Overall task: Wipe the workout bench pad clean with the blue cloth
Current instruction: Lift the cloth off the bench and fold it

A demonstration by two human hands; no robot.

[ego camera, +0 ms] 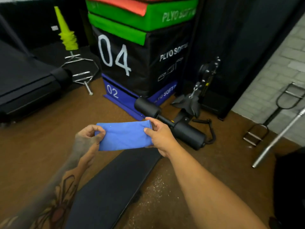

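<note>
- The blue cloth (124, 136) is folded flat and held in the air above the far end of the bench pad (113, 184), not touching it.
- The left hand (88, 136) and right hand (158, 134) each pinch one end; both grips are closed on cloth.
- Risk: with such light pinches the fold may slip open or drop on the floor before wiping begins.

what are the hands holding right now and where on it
The blue cloth, folded flat. The left hand pinches its left end and the right hand pinches its right end, above the bench pad.
</note>
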